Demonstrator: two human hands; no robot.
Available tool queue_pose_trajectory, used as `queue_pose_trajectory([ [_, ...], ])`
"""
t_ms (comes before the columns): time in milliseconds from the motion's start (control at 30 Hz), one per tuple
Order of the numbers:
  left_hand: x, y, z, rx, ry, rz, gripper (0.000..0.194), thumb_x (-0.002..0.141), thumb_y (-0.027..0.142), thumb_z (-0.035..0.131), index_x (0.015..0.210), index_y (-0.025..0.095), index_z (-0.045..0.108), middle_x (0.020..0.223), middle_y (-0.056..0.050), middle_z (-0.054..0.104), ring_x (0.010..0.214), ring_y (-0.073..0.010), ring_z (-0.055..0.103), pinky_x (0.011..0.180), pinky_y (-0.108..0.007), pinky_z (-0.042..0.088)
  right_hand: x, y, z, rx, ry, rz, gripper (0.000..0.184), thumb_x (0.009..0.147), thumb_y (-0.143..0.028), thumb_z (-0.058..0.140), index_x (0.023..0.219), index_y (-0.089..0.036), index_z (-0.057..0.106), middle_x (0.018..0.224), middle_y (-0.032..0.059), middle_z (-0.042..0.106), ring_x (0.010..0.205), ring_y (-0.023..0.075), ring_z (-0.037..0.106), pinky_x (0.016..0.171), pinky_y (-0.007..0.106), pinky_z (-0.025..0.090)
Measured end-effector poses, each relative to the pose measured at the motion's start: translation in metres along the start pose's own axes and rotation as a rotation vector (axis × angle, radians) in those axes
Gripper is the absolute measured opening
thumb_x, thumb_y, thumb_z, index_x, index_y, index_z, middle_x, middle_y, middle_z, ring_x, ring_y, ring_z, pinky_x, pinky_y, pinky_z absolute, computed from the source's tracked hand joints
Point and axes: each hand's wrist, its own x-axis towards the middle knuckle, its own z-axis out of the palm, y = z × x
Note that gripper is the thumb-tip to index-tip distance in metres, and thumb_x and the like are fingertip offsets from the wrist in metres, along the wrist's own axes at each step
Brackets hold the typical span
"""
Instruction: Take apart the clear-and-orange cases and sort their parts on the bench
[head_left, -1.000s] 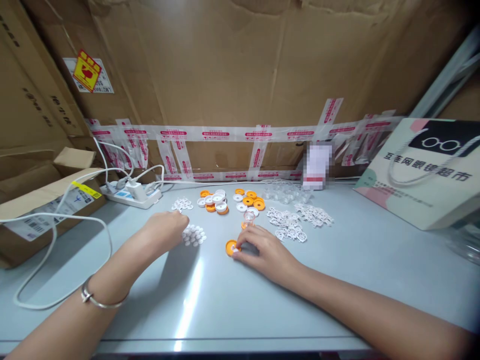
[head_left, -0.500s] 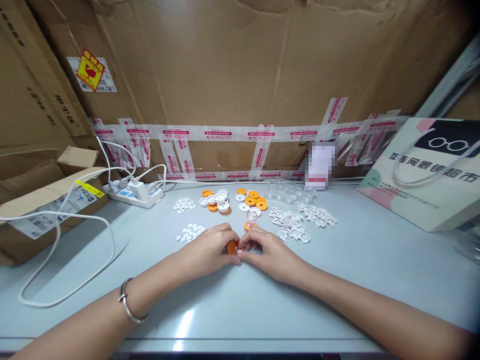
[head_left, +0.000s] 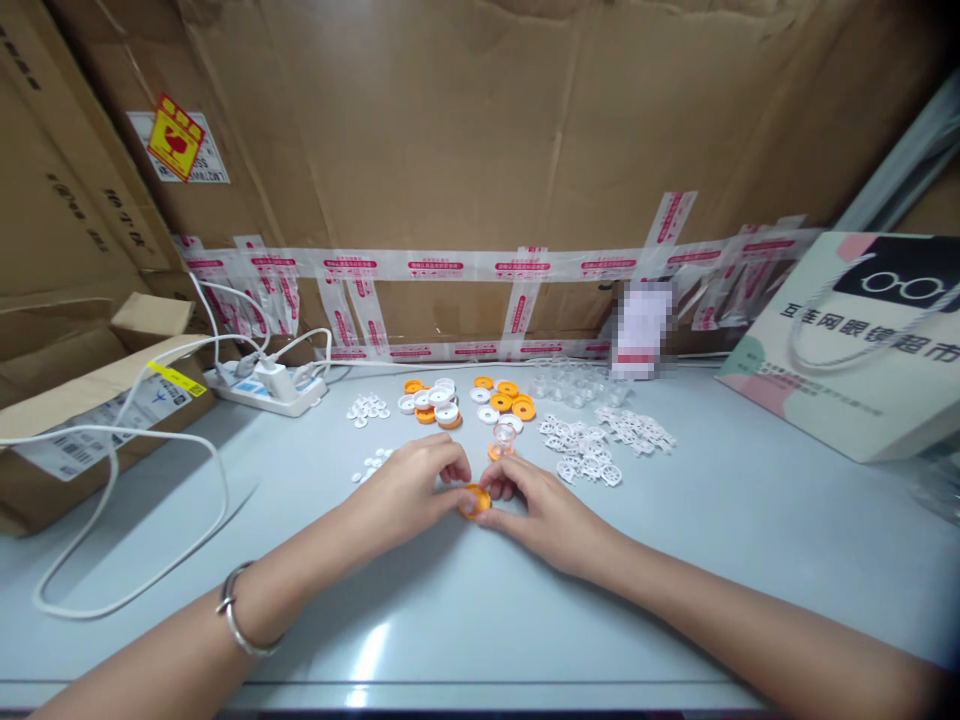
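Note:
Both hands meet at the middle of the grey table (head_left: pixel 675 560), pinched on one small orange ring cap (head_left: pixel 475 499). My left hand (head_left: pixel 411 493) presses it from the left with curled fingers; my right hand (head_left: pixel 541 510) grips it from the right. Just behind the hands stands a small clear cup on an orange base (head_left: pixel 502 441). A patch of small white discs (head_left: pixel 371 465) lies beside my left hand. Further back lie orange and white ring caps (head_left: pixel 435 400), more orange caps (head_left: pixel 504 396) and white lattice pieces (head_left: pixel 592 450).
A white power strip (head_left: pixel 266 388) with plugs and a looping white cable (head_left: pixel 112 500) lies at the left, beside a cardboard box (head_left: pixel 82 430). Taped cardboard forms the back wall. A paper bag (head_left: pixel 862 350) leans at the right. Clear plastic cups (head_left: pixel 570 380) sit at the back.
My left hand left the white discs and came right to join my right hand on the orange cap. The cap now sits pinched between both hands.

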Motion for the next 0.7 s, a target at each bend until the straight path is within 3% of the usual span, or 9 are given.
queue_pose_trajectory([
  [133,0.0018,-0.0013,0.0041,0.016,-0.069,-0.011,0.012,0.075,0.030,0.061,0.075,0.018,0.062,0.077,0.000,0.060,0.072,-0.0124,0.054,0.062,-0.021,0.040,-0.0012,-0.0007,0.0003,-0.027,-0.017,-0.035,0.016,0.076,-0.026,0.060,0.091,-0.019,0.058,0.087,0.0025,0.057,0.081,0.0143,0.052,0.074,0.028,0.043],
  [333,0.0079,-0.0049,0.0070,0.012,-0.080,-0.070,0.016,0.074,0.033,0.061,0.075,0.017,0.062,0.075,0.000,0.062,0.069,-0.0122,0.056,0.059,-0.021,0.039,-0.0012,-0.0004,0.0011,-0.042,0.002,-0.040,0.011,0.075,-0.020,0.059,0.086,-0.019,0.059,0.086,0.0025,0.057,0.081,0.0144,0.053,0.074,0.028,0.044],
  [533,0.0092,-0.0073,0.0075,0.104,-0.053,-0.058,0.007,0.074,0.024,0.059,0.074,0.019,0.064,0.074,0.000,0.062,0.068,-0.0125,0.056,0.058,-0.021,0.039,-0.0005,-0.0006,0.0036,-0.065,0.007,-0.024,0.008,0.078,-0.025,0.057,0.084,-0.020,0.060,0.084,0.0025,0.057,0.082,0.0150,0.053,0.074,0.029,0.043],
  [700,0.0069,-0.0070,0.0073,0.204,-0.095,0.011,0.016,0.078,0.023,0.052,0.074,0.019,0.067,0.072,-0.002,0.063,0.065,-0.0129,0.057,0.057,-0.021,0.037,0.0000,0.0001,0.0045,-0.077,0.016,-0.045,0.007,0.078,-0.026,0.058,0.080,-0.020,0.061,0.083,0.0025,0.057,0.083,0.0152,0.053,0.075,0.029,0.043],
])
